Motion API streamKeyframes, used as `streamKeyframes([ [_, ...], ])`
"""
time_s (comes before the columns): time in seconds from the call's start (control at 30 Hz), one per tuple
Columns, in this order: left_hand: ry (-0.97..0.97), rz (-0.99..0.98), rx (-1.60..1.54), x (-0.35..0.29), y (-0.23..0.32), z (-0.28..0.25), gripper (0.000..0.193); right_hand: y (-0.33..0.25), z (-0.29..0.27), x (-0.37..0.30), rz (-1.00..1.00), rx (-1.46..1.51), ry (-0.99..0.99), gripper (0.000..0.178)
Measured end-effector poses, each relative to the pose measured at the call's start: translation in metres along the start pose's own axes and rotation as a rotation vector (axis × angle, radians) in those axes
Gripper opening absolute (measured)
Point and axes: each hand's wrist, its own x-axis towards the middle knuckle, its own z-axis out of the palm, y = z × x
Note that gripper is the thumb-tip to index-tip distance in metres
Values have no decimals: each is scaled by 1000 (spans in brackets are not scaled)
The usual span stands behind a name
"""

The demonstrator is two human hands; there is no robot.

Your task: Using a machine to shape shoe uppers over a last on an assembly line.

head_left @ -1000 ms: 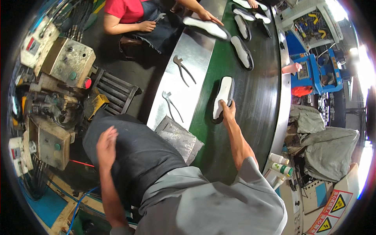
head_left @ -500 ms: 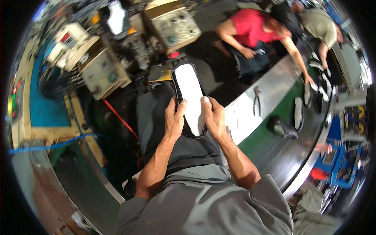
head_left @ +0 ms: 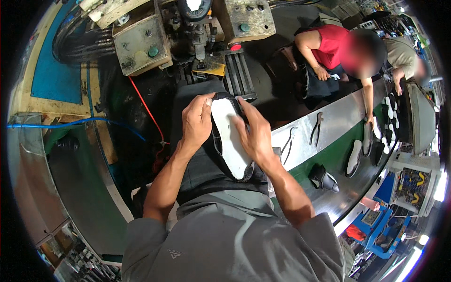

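Note:
Above my lap I hold a shoe upper (head_left: 230, 136) with its underside turned up. It has a white sole board and a black edge folded around it. My left hand (head_left: 197, 123) grips the far left edge, its thumb on the rim near the tip. On the opposite side, my right hand (head_left: 253, 134) has its fingers along the right edge, and its thumb, blurred, lies over the white board. The fingers under the shoe are hidden.
Two pincers (head_left: 317, 129) lie on the metal ledge at my right. Beyond it, a green conveyor (head_left: 300, 181) carries a dark shoe (head_left: 324, 178) and several white-soled uppers. Machine control boxes (head_left: 143, 44) stand ahead. A co-worker in red (head_left: 329, 44) reaches over the belt.
My left hand has shifted to the shoe's far left edge, and my right hand has moved up along its right side. The view has turned, showing more of the ledge and a second pair of pincers.

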Motion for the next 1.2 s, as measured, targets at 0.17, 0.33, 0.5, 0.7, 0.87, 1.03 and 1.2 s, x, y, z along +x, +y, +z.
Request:
streamKeyframes([
  [0.17, -53, -16, -8, 7, 4, 4, 25, 27, -14, 10, 119, 56, -49, 44],
  [0.33, -254, 122, -39, 30, 27, -17, 30, -2, -34, 38, -1, 37, -42, 26],
  [0.5, -157, 170, 91, 33, 25, 1, 12, 5, -22, 52, -162, -138, -33, 18],
  [0.7, -55, 41, 88, 23, 26, 15, 11, 11, -25, 31, 127, 17, -110, 47],
  [0.87, -234, -102, -152, 26, 24, 5, 33, 19, -18, 12, 334, 318, -227, 85],
  [1.03, -401, -391, -376, 24, 18, 0, 46, 14, -6, 8, 327, 233, -225, 80],
  [1.2, -342, -272, -278, 18, 10, 6, 43, 18, 7, 4, 265, 188, -156, 76],
])
